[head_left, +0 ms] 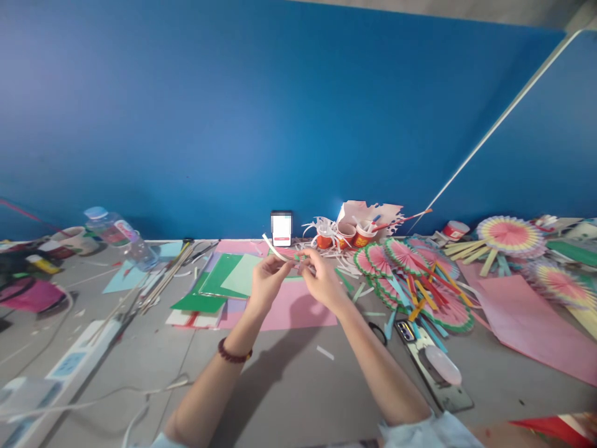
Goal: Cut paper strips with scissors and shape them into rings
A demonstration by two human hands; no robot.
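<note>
My left hand [267,284] and my right hand [323,281] meet above the middle of the table, fingers pinched together. Between their fingertips is a small pink folded paper [293,254] with green edging. A narrow white paper strip [273,247] sticks up from it at the left; whether it is attached I cannot tell. My fingers hide much of the folded piece. Below my hands lie pink paper sheets [303,306], with green sheets [222,277] to the left.
Pink-and-green paper fans [407,255] crowd the right, near a phone [438,373] and pink sheets [536,311]. Paper cups [364,236] and a lit phone [282,229] stand at the blue wall. Leftward are a plastic bottle [124,235], thin sticks [168,277] and a power strip [69,367].
</note>
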